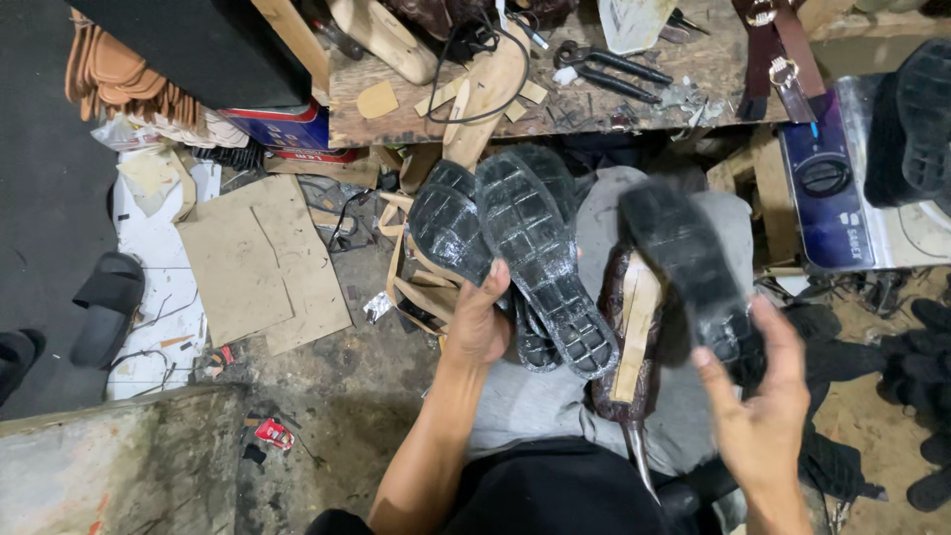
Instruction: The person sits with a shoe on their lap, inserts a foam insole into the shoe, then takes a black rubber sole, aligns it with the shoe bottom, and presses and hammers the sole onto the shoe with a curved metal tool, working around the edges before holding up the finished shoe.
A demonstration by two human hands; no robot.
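Note:
My left hand (478,319) grips a fanned bunch of black rubber shoe soles (525,238), tread side up and shiny, held over my lap. In my right hand (763,396) is a single black sole (684,260), slightly blurred, to the right of the bunch. Between the two hands, on my grey-trousered knee (604,223), lies a brown patterned shoe upper with a tan insole (634,322).
A cluttered wooden workbench (693,69) runs along the top, bearing pliers (609,67), wooden shoe lasts (391,35) and leather straps (778,50). Cardboard sheets (263,263) lie on the floor at left, black slippers (109,302) beyond them. A purple appliance (827,188) stands at right.

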